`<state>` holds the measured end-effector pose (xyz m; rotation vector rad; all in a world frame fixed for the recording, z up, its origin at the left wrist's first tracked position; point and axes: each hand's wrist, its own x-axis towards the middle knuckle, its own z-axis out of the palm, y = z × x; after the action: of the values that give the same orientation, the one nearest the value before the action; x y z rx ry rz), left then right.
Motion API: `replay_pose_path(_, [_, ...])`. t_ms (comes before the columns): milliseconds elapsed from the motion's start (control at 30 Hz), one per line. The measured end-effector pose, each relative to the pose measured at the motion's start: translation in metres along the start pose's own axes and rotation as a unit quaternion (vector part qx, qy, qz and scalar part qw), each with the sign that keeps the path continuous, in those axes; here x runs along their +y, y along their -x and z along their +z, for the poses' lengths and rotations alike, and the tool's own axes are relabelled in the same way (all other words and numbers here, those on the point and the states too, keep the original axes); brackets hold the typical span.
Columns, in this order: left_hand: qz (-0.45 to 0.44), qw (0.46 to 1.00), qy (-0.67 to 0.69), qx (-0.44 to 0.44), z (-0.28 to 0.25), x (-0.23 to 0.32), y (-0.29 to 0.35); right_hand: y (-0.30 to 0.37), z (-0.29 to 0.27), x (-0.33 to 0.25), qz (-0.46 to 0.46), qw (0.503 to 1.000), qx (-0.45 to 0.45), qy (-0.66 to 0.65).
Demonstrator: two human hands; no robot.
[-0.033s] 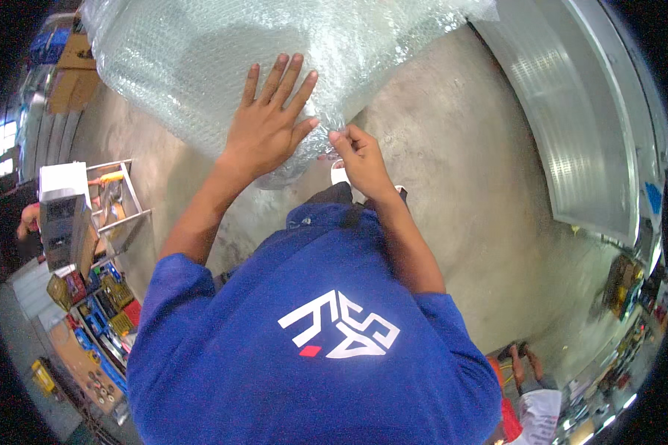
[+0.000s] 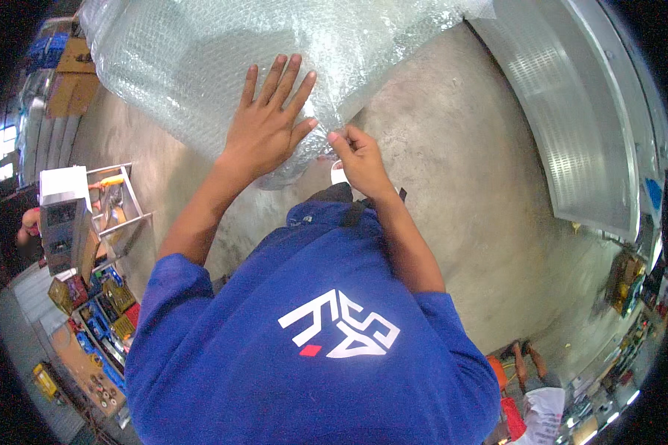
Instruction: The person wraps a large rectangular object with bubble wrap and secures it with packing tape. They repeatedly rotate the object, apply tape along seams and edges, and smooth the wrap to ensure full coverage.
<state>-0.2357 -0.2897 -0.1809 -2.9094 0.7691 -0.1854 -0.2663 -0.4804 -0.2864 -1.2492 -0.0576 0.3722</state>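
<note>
A wide sheet of clear bubble wrap (image 2: 178, 81) spreads across the top of the view, its near edge gathered into a crumpled, shiny fold. My left hand (image 2: 263, 133) lies flat on it, palm down and fingers spread, holding nothing. Just right of it, my right hand (image 2: 364, 162) pinches the gathered corner of the wrap between thumb and bent fingers. Below the pinch a small white rounded object (image 2: 338, 173) shows, partly hidden by my right hand; its kind cannot be made out.
Long silver perforated metal panels (image 2: 571, 119) stand along the right. On the left are a metal-framed cart (image 2: 130, 194) and a bench with plastic bins (image 2: 115, 293) and tools. Another person (image 2: 543, 411) is at the lower right, one more at the left edge. Concrete floor (image 2: 460, 185) lies beneath.
Both hands keep their places on the bubble wrap. The creases and glints near the pinched corner have shifted slightly.
</note>
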Motion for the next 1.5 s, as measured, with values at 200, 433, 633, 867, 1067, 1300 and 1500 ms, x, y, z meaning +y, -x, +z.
replay_pose_path(200, [0.004,1.0,-0.022,0.003,0.001,-0.001,0.002,0.008,-0.002,0.005,-0.034,0.996,-0.015,0.081])
replay_pose_path(433, [-0.006,1.0,-0.018,-0.008,0.002,-0.001,-0.001,0.004,-0.013,0.014,-0.144,0.952,-0.009,0.27])
replay_pose_path(633, [0.0,0.999,0.009,-0.048,0.002,-0.006,-0.003,-0.013,0.008,0.002,-0.038,0.996,0.072,0.047])
replay_pose_path(867, [0.001,0.997,0.033,-0.065,-0.001,-0.003,-0.007,-0.008,0.03,0.005,0.069,0.995,0.075,0.001])
replay_pose_path(1067, [0.16,0.98,0.055,-0.106,0.001,-0.003,-0.024,-0.002,0.023,0.014,-0.059,0.978,0.101,0.171])
replay_pose_path(1300, [0.169,0.972,0.093,-0.134,0.002,-0.004,-0.031,0.007,0.016,0.012,-0.084,0.968,0.087,0.22])
replay_pose_path(1500, [0.17,0.972,0.087,-0.136,0.001,-0.001,-0.033,0.019,0.009,0.012,-0.105,0.956,0.05,0.27])
